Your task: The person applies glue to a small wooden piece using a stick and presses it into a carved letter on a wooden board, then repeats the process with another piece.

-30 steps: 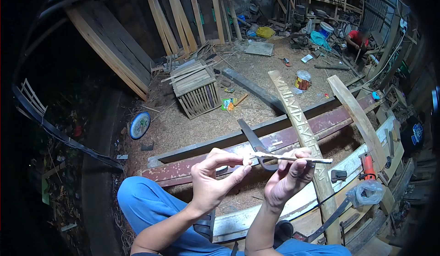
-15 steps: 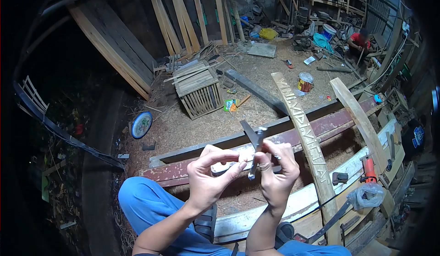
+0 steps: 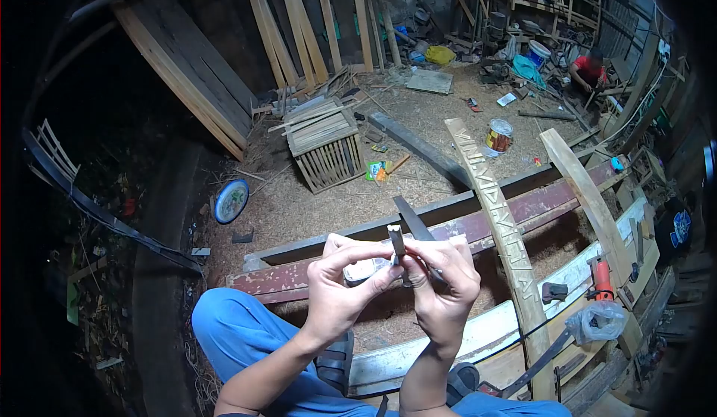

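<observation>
My left hand (image 3: 340,286) is closed, with thumb and index finger pinched at a short dark rod with a pale tip (image 3: 396,239). The rod stands tilted between both hands, and its lower part is hidden by my fingers. From the other side, my right hand (image 3: 444,286) pinches the same rod with its fingertips. Behind my right fingers a flat dark metal strip (image 3: 412,219) slants up to the left. Whether my right hand also holds this strip, I cannot tell. A whitish object (image 3: 362,269) shows through the gap of my left fingers.
A carved plank (image 3: 497,208) crosses the worn red beam (image 3: 276,281) to my right. A red power tool (image 3: 601,277), a clear plastic bag (image 3: 601,320) and a white board (image 3: 478,346) lie nearby. Beyond are a slatted crate (image 3: 325,152), a paint can (image 3: 499,135) and a crouching person (image 3: 586,73).
The rod has turned from a long side view to a more end-on one and moved left. My right fingers have come closer to my left fingertips.
</observation>
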A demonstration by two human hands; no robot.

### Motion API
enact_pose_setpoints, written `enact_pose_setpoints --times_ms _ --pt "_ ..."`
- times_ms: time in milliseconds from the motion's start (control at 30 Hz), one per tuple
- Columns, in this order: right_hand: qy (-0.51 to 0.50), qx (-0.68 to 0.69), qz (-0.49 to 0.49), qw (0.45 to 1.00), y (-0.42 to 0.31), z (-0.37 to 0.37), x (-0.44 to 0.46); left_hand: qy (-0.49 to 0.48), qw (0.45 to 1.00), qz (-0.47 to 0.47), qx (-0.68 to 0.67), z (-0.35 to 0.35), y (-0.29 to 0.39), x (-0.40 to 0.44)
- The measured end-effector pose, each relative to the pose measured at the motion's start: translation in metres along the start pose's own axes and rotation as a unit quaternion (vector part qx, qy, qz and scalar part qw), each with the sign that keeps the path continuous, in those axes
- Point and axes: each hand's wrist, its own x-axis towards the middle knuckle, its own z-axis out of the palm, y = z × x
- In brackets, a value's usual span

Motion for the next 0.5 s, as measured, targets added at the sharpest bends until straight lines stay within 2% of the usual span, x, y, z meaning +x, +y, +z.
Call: enact_pose_setpoints --times_ms 500 --pt "-0.009 0.005 -0.013 1.0 0.002 -0.011 0.001 -0.005 0.999 0.012 -0.047 0.004 -0.004 0.0"
